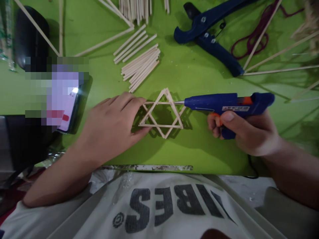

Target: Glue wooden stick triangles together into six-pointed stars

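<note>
A six-pointed star frame (161,125) of thin wooden sticks stands on the green table in front of me. At its left side, my left hand (117,116) is closed on it, thumb below and fingers above. My right hand (239,127) grips a blue glue gun (211,102) with an orange trigger under the forefinger. The gun's metal nozzle points left, and its tip meets the star's upper right part, where two sticks cross. Whether glue is coming out cannot be made out.
Short cut sticks (142,68) lie in small heaps behind the star. Blue pipe cutters (211,36) and purple cord (251,43) are at the back right, near joined long sticks (279,71). A lit phone (63,99) and a dark mouse (32,36) sit left.
</note>
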Available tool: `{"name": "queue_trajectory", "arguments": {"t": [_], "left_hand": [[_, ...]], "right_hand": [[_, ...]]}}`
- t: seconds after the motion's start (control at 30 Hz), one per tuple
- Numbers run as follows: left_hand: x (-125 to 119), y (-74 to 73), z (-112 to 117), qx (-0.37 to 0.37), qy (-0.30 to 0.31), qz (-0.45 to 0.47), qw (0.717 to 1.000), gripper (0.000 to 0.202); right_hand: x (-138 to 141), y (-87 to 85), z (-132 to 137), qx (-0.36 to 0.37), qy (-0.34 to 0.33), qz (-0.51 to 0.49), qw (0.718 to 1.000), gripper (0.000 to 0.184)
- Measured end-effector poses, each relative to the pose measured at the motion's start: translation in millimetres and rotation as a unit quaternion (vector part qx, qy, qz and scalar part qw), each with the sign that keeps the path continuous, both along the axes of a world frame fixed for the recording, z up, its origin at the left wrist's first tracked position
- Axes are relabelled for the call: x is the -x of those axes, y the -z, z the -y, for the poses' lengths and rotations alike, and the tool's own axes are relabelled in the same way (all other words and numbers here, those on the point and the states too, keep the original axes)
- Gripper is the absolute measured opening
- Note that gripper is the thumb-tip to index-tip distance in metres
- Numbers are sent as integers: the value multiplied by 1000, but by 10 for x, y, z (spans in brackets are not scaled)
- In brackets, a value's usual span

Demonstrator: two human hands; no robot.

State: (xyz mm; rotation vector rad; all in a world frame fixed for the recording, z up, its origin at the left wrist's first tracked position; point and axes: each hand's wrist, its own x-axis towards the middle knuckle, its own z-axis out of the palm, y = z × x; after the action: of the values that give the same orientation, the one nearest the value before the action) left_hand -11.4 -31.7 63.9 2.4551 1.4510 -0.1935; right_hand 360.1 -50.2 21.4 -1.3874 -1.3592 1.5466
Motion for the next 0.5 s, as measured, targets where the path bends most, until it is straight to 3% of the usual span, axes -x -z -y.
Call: {"name": "queue_trajectory", "arguments": {"t": [0.5], "left_hand": [[-17,1,-8,26,-29,6,999,62]], "right_hand": [[-22,41,-5,1,2,5,1000,49]]}}
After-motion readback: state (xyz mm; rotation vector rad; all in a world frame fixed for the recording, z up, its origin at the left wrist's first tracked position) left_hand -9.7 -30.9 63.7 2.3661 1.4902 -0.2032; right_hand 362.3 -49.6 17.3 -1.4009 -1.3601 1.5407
